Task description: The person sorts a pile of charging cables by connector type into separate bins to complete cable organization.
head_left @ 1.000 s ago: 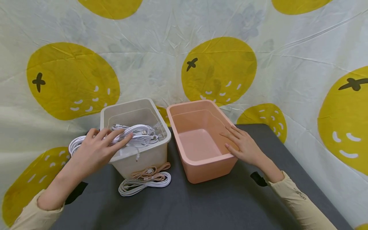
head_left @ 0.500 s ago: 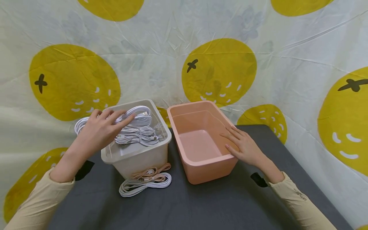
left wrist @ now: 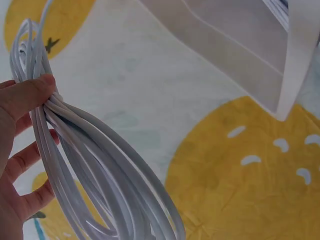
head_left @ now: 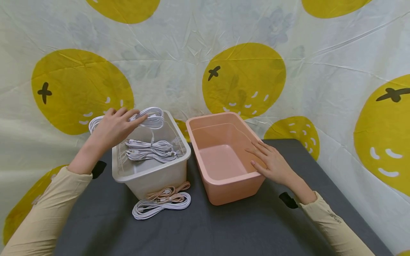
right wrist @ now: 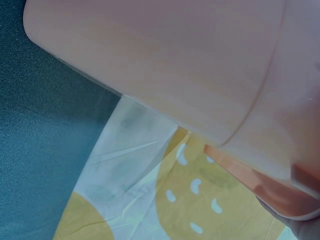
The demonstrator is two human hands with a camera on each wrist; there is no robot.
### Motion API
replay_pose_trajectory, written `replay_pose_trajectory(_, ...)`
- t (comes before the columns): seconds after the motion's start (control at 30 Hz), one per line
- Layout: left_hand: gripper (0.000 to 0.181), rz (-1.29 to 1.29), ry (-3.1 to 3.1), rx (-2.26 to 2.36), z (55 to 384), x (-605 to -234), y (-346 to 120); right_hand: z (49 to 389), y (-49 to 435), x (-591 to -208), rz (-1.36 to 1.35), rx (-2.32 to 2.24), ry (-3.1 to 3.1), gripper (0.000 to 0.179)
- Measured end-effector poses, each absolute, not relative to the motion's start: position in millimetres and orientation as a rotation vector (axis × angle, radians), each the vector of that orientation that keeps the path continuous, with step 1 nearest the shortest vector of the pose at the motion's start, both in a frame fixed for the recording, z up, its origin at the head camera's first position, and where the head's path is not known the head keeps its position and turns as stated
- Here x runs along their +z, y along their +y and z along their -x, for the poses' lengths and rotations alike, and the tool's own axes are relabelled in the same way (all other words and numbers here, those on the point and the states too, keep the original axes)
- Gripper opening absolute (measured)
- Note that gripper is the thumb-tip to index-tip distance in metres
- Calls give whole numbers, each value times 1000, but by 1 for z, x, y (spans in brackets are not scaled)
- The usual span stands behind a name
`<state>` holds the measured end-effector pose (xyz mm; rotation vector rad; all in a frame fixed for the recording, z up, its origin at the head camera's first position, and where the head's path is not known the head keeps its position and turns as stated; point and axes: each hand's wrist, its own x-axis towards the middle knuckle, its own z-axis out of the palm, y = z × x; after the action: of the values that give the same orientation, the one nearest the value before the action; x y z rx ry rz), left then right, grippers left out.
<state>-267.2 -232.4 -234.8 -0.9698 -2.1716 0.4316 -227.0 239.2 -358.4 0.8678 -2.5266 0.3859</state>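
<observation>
My left hand (head_left: 113, 128) pinches a bundled white USB cable (head_left: 154, 118) at its tied middle, above the back left of the off-white bin (head_left: 157, 181). One cable end dangles down toward the bin. In the left wrist view, thumb and fingertips close on the cable (left wrist: 120, 170), whose loops fan out below. Several more white cable bundles (head_left: 150, 151) lie inside that bin. My right hand (head_left: 270, 161) rests over the right rim of the pink bin (head_left: 237, 193), fingers extended along its inner wall. Little of this hand (right wrist: 300, 229) shows in the right wrist view.
In front of the off-white bin, a white cable bundle (head_left: 161, 207) and tan cable bundles (head_left: 171, 192) lie on the dark grey table (head_left: 208, 231). A curtain (head_left: 179, 81) printed with yellow fruit hangs behind both bins.
My left hand has lifted the white cable bundle up and away from the other cables in the off-white bin, toward its back edge. My right hand has stayed on the pink bin.
</observation>
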Motion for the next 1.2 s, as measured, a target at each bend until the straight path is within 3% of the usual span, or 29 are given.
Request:
replay_pose_trajectory(0.37,54,974,-2289,498,303,-241,-227,227,238,-360,-879,393,-2510,41)
replay_pose_trajectory(0.63,44,906,-2267,479,325,-253,-235,228,238,-361,-875,399,-2518,42)
replay_pose_trajectory(1.2,35,964,-2177,322,311,-256,-235,226,240,-357,-876,390,-2530,42)
